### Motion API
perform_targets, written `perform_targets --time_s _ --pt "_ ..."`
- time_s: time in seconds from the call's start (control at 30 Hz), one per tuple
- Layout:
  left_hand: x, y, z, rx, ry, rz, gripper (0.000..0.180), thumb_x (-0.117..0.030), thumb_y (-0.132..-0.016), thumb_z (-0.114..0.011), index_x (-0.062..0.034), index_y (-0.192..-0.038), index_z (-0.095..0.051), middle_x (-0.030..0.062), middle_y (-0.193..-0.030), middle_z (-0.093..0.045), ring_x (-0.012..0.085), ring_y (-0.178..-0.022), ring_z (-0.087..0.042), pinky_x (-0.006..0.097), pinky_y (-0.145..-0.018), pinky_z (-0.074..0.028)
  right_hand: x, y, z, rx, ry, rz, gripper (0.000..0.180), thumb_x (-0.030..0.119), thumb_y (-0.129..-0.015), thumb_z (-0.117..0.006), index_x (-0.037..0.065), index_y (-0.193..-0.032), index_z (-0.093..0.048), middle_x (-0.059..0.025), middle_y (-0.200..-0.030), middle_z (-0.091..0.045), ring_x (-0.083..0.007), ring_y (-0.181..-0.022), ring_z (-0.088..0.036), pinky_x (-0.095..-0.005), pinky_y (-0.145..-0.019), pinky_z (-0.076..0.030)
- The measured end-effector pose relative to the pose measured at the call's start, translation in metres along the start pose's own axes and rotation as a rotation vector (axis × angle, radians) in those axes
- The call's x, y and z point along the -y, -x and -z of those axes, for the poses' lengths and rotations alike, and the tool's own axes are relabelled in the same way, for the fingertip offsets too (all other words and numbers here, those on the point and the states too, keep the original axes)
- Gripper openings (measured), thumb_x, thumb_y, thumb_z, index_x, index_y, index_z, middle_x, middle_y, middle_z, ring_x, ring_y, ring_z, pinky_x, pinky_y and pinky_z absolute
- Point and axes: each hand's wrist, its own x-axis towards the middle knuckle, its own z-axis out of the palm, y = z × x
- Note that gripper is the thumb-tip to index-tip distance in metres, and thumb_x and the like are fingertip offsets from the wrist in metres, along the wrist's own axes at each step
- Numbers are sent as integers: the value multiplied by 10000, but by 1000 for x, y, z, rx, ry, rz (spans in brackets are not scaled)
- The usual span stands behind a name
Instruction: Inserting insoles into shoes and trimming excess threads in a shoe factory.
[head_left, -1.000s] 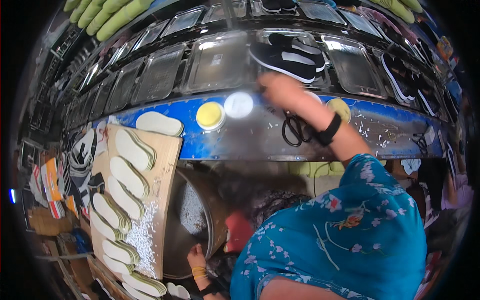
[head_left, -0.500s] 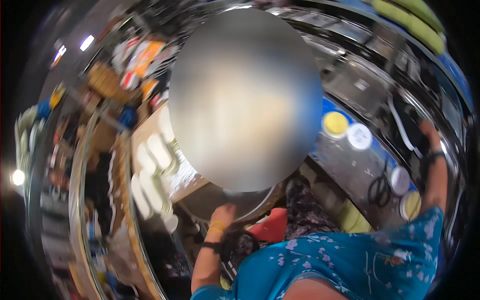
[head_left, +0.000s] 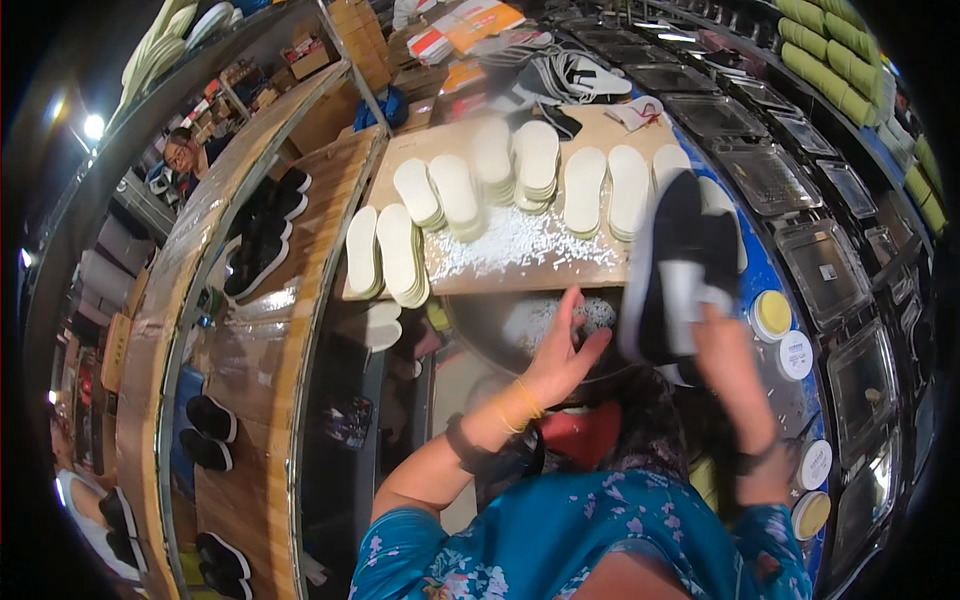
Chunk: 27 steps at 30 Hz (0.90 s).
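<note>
**A black shoe held over the workbench**

The black shoe (head_left: 680, 265) with a white inner lining is up in the right hand (head_left: 725, 350), which grips it from below at the near end; its toe points away, above the right edge of the wooden board (head_left: 520, 265). The left hand (head_left: 560, 355) is loose, fingers spread and empty, reaching out over the round metal pan (head_left: 490, 325) just near of the board. On the board lie stacks of white soles (head_left: 470, 190) and a scatter of white powder (head_left: 520, 245). To the right, round lidded tubs (head_left: 772, 313) sit on a blue counter edge, with metal trays (head_left: 825, 270) beyond. Far left, black shoes (head_left: 262, 235) line a curved wooden shelf.
</note>
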Motion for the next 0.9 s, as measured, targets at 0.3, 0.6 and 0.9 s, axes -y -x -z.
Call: perform_targets --time_s 0.3,0.6,0.9 --pt "72 26 73 -211 -706 207 699 -359 -768 -593 62 -1256 -323 273 -1246 -356 389 -1169 -333 414 -990 -266 128 -21 -104 516 -173 237 262 129 -757 -503 22 -996 -507 -177 -837 -603 -336 -758 -592 -422 -651 -469" --pt "6 -25 42 80 -946 448 533 -466 -784 -542 55 -896 -562 200 -872 -614 368 -813 -592 406 -715 -474 -68 88 22 163 438 -680 387 253 -773 -574 37 -1089 -517 -217 -925 -600 -377 -868 -573 -455 -733 -446" --pt "73 -39 20 -10 -1058 418 362 -325 -824 -513 19 -818 -625 210 -833 -616 348 -808 -604 411 -711 -484 -189 229 17 211 653 -978 422 282 -801 -550 -20 -1086 -476 -248 -914 -585 -405 -851 -569 -451 -738 -457"
